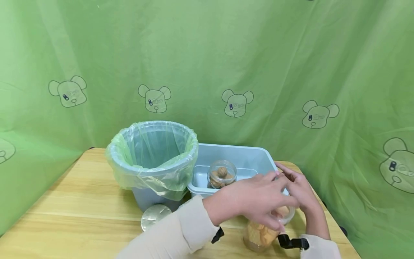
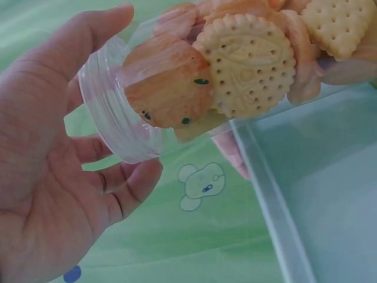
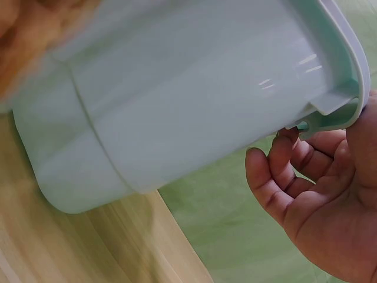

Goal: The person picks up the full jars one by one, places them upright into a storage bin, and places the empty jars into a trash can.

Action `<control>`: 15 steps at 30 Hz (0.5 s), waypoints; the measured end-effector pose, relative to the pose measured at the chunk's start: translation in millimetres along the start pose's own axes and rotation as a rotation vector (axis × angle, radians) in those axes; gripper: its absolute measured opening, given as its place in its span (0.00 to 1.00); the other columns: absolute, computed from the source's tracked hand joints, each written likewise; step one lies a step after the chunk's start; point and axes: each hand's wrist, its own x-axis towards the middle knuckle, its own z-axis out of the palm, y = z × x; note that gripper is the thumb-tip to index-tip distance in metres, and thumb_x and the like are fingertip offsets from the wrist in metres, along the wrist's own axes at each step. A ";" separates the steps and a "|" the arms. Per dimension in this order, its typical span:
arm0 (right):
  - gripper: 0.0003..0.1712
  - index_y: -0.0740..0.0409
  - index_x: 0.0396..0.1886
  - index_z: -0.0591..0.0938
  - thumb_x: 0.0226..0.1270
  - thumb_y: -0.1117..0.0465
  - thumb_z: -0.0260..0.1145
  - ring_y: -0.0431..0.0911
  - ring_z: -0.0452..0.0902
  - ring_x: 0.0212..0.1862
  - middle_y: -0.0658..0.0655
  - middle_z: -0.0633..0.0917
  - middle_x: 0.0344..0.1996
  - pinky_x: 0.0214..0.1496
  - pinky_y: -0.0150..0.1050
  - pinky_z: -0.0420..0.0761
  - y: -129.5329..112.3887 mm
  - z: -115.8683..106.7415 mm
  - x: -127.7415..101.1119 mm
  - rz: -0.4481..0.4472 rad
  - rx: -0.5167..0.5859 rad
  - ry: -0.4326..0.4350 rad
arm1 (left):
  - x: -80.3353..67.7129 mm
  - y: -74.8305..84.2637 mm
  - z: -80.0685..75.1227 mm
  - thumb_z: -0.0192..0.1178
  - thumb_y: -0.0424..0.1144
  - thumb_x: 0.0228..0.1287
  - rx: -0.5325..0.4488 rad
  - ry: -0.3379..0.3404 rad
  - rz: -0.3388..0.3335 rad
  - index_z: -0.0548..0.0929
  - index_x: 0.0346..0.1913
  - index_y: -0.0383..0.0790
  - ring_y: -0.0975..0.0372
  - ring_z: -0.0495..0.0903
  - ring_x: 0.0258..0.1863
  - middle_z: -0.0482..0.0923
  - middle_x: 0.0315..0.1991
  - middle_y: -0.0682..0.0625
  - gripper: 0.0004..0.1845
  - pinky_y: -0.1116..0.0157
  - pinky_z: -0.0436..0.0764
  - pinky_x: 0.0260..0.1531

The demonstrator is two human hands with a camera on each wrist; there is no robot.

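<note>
A clear jar of biscuits (image 1: 258, 235) stands at the table's front right, its ribbed top end toward the right. My left hand (image 1: 262, 198) reaches over that top, fingers and thumb curled around the ribbed neck (image 2: 115, 106). Round and square biscuits (image 2: 244, 65) show through the jar wall. At the right end of a light blue tub (image 1: 239, 154), my right hand (image 1: 299, 189) grips the rim corner, fingers bent beneath the lip (image 3: 344, 115). Inside the tub sits a clear jar of walnuts (image 1: 221, 174). The left hand partly hides the tub's front side.
A blue bin (image 1: 152, 194) lined with a thin green bag (image 1: 174, 180) stands left of the tub. A round, shiny lid-like disc (image 1: 155, 216) lies before it, partly behind the left sleeve (image 1: 181, 230). Green fabric (image 1: 194, 54) hangs behind the wooden table (image 1: 64, 216).
</note>
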 end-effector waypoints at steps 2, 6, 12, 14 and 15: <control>0.29 0.56 0.78 0.68 0.82 0.55 0.56 0.38 0.80 0.41 0.45 0.85 0.45 0.40 0.35 0.80 0.7 0.0 -0.1 -0.012 0.012 0.002 | -0.8 -1.5 -4.1 0.58 0.72 0.65 -0.002 0.008 0.014 0.70 0.71 0.70 0.61 0.60 0.69 0.64 0.71 0.56 0.33 0.68 0.68 0.64; 0.31 0.58 0.78 0.67 0.82 0.52 0.56 0.40 0.78 0.35 0.35 0.83 0.47 0.37 0.36 0.80 0.8 0.0 -1.0 -0.024 0.054 -0.014 | -4.3 -5.5 -11.8 0.59 0.72 0.64 -0.018 0.014 0.015 0.72 0.69 0.69 0.65 0.64 0.59 0.68 0.63 0.58 0.32 0.69 0.67 0.60; 0.28 0.61 0.75 0.71 0.82 0.55 0.56 0.31 0.78 0.52 0.31 0.80 0.56 0.48 0.29 0.80 3.1 0.6 -3.0 -0.096 0.078 -0.013 | -8.7 -9.3 -24.3 0.60 0.71 0.63 -0.060 0.017 0.003 0.75 0.63 0.67 0.65 0.64 0.54 0.68 0.59 0.62 0.28 0.71 0.68 0.54; 0.23 0.60 0.70 0.76 0.82 0.58 0.57 0.30 0.78 0.51 0.32 0.82 0.52 0.46 0.28 0.80 5.1 0.7 -3.2 -0.132 0.070 0.007 | -9.2 -10.5 -29.1 0.61 0.71 0.63 -0.075 0.018 0.007 0.76 0.61 0.65 0.65 0.64 0.55 0.68 0.59 0.61 0.28 0.72 0.66 0.55; 0.20 0.59 0.68 0.79 0.82 0.60 0.57 0.30 0.78 0.49 0.33 0.83 0.50 0.45 0.28 0.80 6.1 0.7 -3.0 -0.151 0.067 0.018 | -9.6 -10.9 -31.6 0.61 0.71 0.63 -0.079 0.014 0.003 0.75 0.62 0.65 0.65 0.64 0.55 0.68 0.58 0.60 0.28 0.72 0.66 0.54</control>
